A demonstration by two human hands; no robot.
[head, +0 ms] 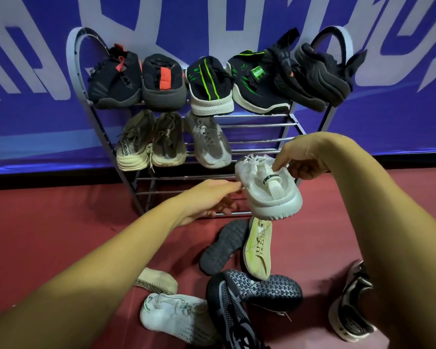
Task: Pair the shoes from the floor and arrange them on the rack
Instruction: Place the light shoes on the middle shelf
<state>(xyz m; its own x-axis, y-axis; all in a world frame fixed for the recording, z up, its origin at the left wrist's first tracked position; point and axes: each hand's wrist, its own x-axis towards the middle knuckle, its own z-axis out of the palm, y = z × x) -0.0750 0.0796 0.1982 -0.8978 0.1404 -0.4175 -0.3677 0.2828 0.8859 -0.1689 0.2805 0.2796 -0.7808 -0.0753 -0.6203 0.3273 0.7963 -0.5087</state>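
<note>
White shoe held up in front of the rack, right hand doing the holding.

The white shoe (269, 192) hangs in the air just in front of the right side of the rack (262, 125), above the shoes on the floor. Its heel points near, toward the person, and its toe points far, toward the rack. The right hand (305, 159) is nearer and pinches the top of the shoe by its opening. The left hand (207, 200) reaches in from the left with its fingers curled. Its fingertips meet the shoe's left edge, but I cannot tell if they grip it. The bare bars right of the grey shoe (209, 144) look like the next spot.
</note>
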